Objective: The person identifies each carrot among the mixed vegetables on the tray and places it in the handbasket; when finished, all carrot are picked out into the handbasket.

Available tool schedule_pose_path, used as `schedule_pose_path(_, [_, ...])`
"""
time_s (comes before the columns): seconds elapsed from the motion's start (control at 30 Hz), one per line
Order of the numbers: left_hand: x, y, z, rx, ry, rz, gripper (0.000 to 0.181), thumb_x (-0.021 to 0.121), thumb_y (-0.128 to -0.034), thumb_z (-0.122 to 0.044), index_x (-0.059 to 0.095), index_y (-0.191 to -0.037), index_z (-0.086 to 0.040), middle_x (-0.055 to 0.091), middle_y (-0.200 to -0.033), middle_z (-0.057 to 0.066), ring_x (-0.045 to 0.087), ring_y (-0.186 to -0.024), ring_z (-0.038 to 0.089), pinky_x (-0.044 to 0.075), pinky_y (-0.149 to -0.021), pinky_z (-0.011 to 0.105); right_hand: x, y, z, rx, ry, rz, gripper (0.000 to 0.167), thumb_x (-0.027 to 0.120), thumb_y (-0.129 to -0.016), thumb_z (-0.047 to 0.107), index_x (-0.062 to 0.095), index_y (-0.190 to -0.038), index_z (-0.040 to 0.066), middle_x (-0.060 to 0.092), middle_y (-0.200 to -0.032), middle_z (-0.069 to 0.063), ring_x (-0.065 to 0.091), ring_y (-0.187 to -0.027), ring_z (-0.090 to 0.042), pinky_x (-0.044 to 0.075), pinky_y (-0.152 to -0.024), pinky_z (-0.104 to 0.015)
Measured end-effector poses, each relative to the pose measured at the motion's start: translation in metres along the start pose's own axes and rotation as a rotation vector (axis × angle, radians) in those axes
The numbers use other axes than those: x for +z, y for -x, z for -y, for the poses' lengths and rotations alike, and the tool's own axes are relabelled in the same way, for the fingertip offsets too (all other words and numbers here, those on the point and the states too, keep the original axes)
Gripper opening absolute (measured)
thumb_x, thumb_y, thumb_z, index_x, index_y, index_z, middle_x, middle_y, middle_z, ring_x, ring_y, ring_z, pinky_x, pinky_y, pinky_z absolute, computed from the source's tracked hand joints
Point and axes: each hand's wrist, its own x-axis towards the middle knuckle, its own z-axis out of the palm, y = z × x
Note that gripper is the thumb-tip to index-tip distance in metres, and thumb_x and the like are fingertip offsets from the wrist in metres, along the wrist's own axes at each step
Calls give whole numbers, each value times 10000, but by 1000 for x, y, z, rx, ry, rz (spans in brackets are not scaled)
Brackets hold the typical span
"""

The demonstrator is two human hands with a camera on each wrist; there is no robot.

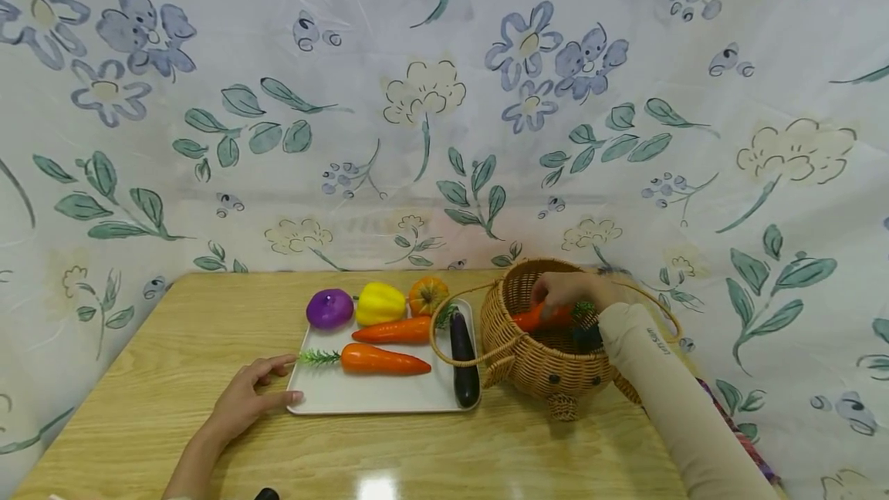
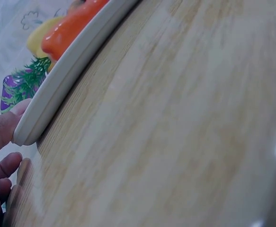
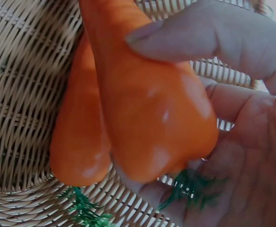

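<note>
From the head view, we saw a white tray [image 1: 326, 396] on a wooden table [image 1: 139, 330], with a woven basket [image 1: 535, 373] just to its right. The basket had an animal face, turned to the near side. The left hand [image 1: 246, 396] was loose, with its thumb and a finger at the tray's left edge. We thought that light touch might stop the tray from sliding. The right hand [image 1: 569, 288] was down inside the basket. A purple onion [image 1: 329, 309], a yellow bell pepper [image 1: 381, 304] and a little pumpkin [image 1: 427, 293] sat along the tray's far side. The far carrot [image 1: 392, 332] and the near carrot [image 1: 382, 360] lay nearer to us. An eggplant [image 1: 467, 388] lay along the right rim, maybe because a long thing fits well there.

From the left wrist view, we saw the thumb [image 2: 0, 130] touching the tray's corner. The rim stood up, so we guessed it could stop round things rolling off.

From the right wrist view, we saw the right hand grasping a third carrot [image 3: 156, 113] in the basket. It had the fat, leafy end, perhaps because that filled the hand best. A fourth carrot [image 3: 81, 151] lay just to its left. We could not tell if the third one rested on anything.
</note>
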Motion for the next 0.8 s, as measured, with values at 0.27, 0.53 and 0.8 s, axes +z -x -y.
schedule_pose_path(0.27, [-1, 1, 2, -2, -5, -11, 614, 815, -808, -332, 612, -1351, -129, 617, -1157, 55, 439, -963, 150, 379, -812, 303, 9, -5, 5, 50, 128, 62, 292, 667, -762, -8, 657, -1053, -17, 645, -996, -87, 539, -833, -173, 484, -714, -299])
schedule_pose_path(0.53, [0, 1, 1, 6, 1, -15, 618, 816, -803, -339, 614, -1348, -130, 621, -1158, 55, 450, -973, 142, 385, -831, 299, 20, -4, 6, 99, 243, 57, 321, 642, -791, -24, 655, -1107, 30, 633, -1086, -96, 539, -865, -203, 502, -753, -354])
schedule_pose_path(0.8, [1, 1, 3, 31, 6, -34, 594, 820, -801, -323, 628, -1329, -129, 619, -1135, 43, 445, -959, 117, 378, -824, 276, 23, -4, 4, 84, 320, -5, 289, 596, -811, -100, 659, -1058, 36, 655, -1019, -93, 599, -885, -232, 529, -786, -405])
